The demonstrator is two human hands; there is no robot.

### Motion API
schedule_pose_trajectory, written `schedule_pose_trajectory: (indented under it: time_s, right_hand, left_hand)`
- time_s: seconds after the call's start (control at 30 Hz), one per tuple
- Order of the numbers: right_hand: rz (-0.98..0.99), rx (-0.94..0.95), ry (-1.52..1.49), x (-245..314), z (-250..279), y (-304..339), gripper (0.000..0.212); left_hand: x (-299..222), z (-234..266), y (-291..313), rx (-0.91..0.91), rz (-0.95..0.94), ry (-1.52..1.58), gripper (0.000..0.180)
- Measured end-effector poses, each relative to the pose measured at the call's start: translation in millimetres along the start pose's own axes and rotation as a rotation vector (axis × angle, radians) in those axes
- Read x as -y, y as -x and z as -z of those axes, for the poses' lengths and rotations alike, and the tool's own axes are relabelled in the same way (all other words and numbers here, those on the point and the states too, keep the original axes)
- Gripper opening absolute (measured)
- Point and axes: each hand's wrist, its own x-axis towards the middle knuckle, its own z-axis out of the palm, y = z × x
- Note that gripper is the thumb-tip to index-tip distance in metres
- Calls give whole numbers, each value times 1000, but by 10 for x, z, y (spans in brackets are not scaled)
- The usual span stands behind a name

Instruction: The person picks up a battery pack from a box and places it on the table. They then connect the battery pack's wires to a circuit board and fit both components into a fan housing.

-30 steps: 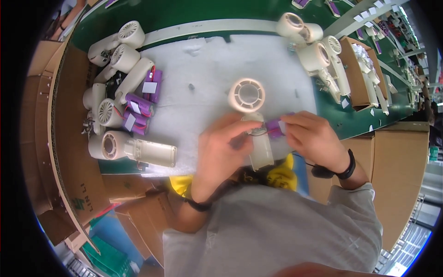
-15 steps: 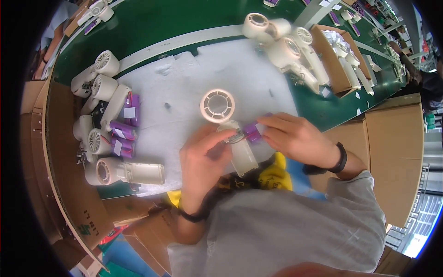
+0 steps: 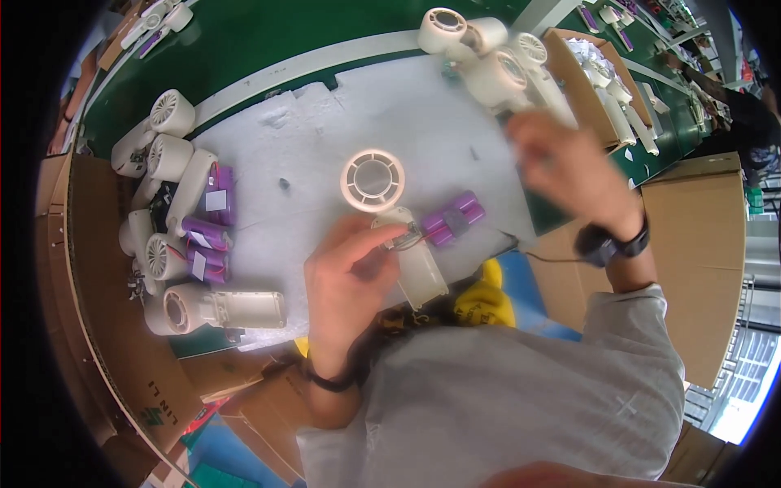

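Observation:
In front of me an opened white handheld fan lies on the foam sheet, its round ring-shaped head away from me and its hollow handle shell toward me. My left hand pinches the fan near the top of the handle, with thumb and forefinger at a small circuit board. Thin wires run from there to a purple battery pack lying beside the handle; a greyish patch shows on it. My right hand is raised at the sheet's right edge, its fingers smeared by motion.
On the left, several white fan bodies and purple battery packs line a cardboard wall. More fans stand at the far right, beside a carton of white parts. A foam sheet covers the green bench.
My right hand has let go of the battery pack and swung right and away from me. The pack's white patch now looks greyish. My left hand stays at the fan.

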Motion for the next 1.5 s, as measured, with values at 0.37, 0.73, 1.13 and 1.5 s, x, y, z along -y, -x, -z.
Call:
schedule_pose_trajectory:
  time_s: [0.37,0.73,1.13,1.5]
  right_hand:
    - [-287,-349,101,-146,130,-46,27]
    - [26,421,-418,364,-527,-291,56]
    - [-267,672,-1462,431,-575,-16,80]
    - [193,395,-589,409,-514,-144,77]
  left_hand:
    - [-10,-19,21,-46,18,6,35]
    - [40,22,-93,-32,19,66,40]
    - [45,26,-74,-49,-136,-122,38]
    - [45,14,-72,-23,-221,-175,36]
